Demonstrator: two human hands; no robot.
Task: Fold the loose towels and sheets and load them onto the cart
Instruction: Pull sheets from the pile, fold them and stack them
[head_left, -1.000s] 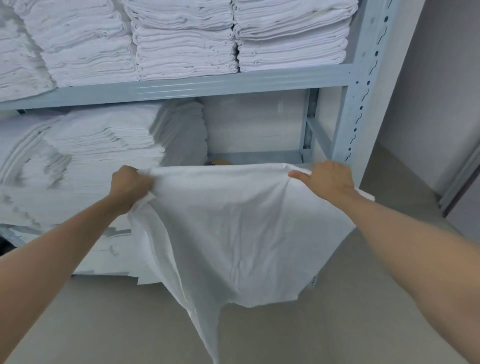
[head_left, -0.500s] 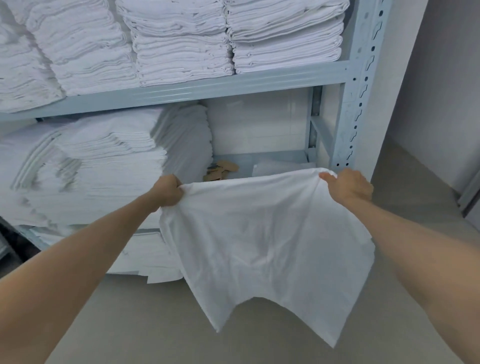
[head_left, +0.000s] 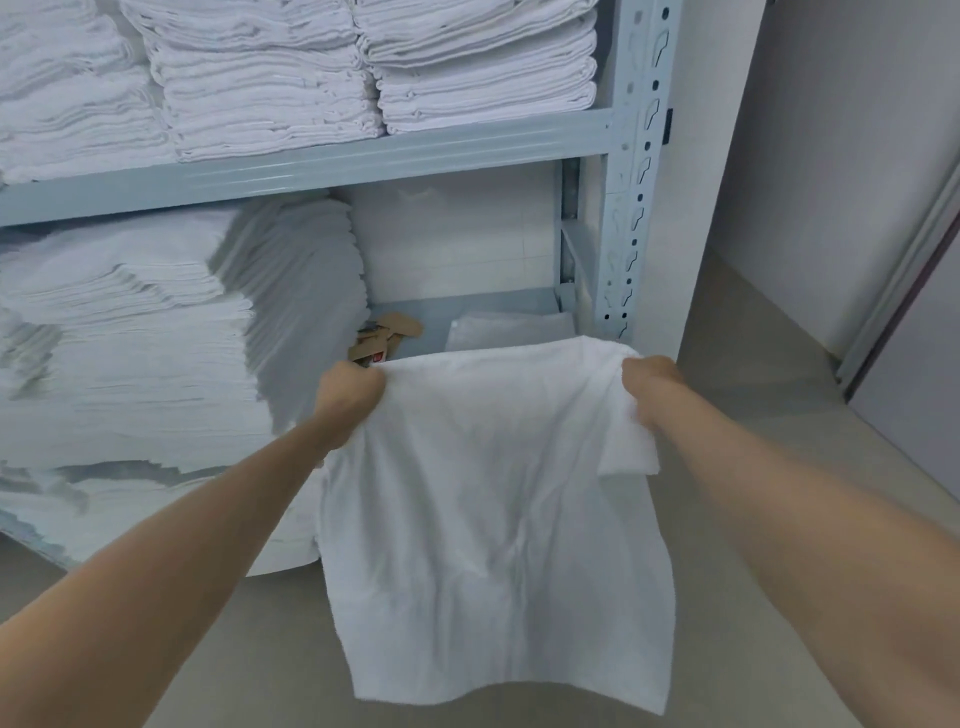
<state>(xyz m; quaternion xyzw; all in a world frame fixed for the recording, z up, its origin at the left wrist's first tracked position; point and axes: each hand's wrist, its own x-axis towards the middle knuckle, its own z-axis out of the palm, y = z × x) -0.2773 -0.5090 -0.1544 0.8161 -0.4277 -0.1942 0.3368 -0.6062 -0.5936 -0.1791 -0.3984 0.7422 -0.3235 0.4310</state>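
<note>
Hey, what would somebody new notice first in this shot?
A white towel hangs mid-frame, its top corners gripped by the left hand and right hand. Behind it, a grey metal rack carries stacks of folded white linens.

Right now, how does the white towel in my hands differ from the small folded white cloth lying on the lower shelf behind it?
The white towel in the hands hangs open and unfolded; the small folded white cloth lies flat. The towel is held in the air by the left hand and right hand, each with a grip on a top corner; the cloth rests untouched on the grey metal shelf. Both are white fabric.
</note>
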